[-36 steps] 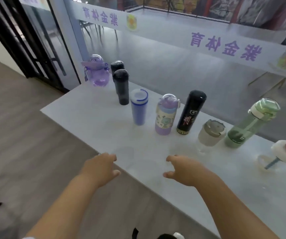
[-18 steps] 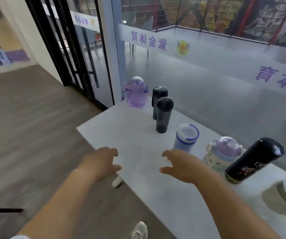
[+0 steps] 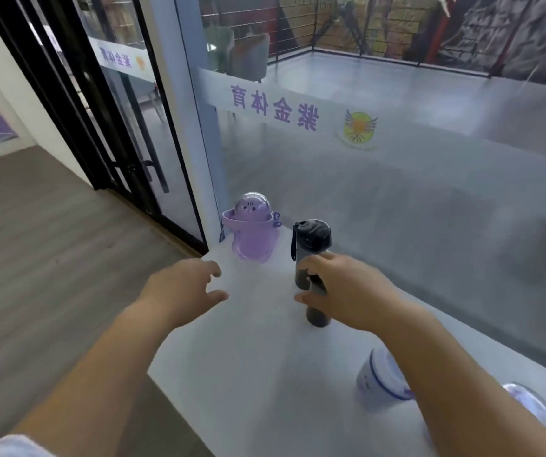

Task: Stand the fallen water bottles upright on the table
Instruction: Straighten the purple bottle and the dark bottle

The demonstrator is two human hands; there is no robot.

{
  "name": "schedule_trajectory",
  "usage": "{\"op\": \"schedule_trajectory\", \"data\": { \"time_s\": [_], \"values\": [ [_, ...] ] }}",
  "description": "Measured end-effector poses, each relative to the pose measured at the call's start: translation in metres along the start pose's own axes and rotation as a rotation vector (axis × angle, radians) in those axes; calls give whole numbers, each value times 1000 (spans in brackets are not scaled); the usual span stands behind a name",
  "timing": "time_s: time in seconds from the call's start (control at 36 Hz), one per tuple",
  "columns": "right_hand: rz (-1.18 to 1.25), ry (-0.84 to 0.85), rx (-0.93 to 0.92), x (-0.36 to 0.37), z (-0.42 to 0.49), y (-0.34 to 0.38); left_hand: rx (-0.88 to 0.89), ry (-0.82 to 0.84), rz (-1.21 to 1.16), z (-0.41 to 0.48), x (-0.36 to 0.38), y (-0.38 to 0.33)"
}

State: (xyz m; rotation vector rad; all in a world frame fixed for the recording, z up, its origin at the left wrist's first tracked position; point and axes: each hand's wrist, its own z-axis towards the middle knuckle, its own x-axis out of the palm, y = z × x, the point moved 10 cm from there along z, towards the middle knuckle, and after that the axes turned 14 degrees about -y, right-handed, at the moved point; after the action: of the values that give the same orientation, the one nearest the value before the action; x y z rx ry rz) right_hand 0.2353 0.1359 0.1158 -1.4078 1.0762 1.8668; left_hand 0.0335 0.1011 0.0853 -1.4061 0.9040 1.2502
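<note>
Several bottles stand upright in a row on the white table [image 3: 248,374]. At the far corner is a purple bottle [image 3: 253,237] with a domed lid. Beside it is a dark bottle with a strap [image 3: 312,240]. A second dark bottle [image 3: 317,315] stands nearer, its top hidden behind my right hand [image 3: 350,291]. That hand hovers with loosely curled fingers; I cannot tell whether it touches the bottle. My left hand [image 3: 182,290] floats over the table's left edge with fingers spread, holding nothing. A white cup with a blue ring [image 3: 380,380] stands under my right forearm.
A glass wall with purple lettering [image 3: 274,108] runs directly behind the table. A black-framed glass door [image 3: 106,127] is at the left. Wooden floor [image 3: 34,258] lies left of the table. A purple-lidded bottle [image 3: 528,404] shows at the lower right edge.
The view has swung left along the table, bringing the purple and dark bottles closer. Both hands keep the same raised pose; my right hand now overlaps the near dark bottle.
</note>
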Motion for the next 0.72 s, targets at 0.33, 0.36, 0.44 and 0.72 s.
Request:
{"op": "schedule_trajectory", "data": {
  "time_s": [0.33,0.36,0.44,0.72],
  "values": [
    [-45,-21,218,-9,77,-53,152,-107,-135,147,3,-18],
    [-50,-22,237,-6,84,-58,160,-107,-144,157,6,-19],
    [-54,-13,298,9,102,-70,198,-94,-151,188,19,-22],
    [-91,176,417,65,138,-85,290,114,-127,259,80,-24]
  ]
}}
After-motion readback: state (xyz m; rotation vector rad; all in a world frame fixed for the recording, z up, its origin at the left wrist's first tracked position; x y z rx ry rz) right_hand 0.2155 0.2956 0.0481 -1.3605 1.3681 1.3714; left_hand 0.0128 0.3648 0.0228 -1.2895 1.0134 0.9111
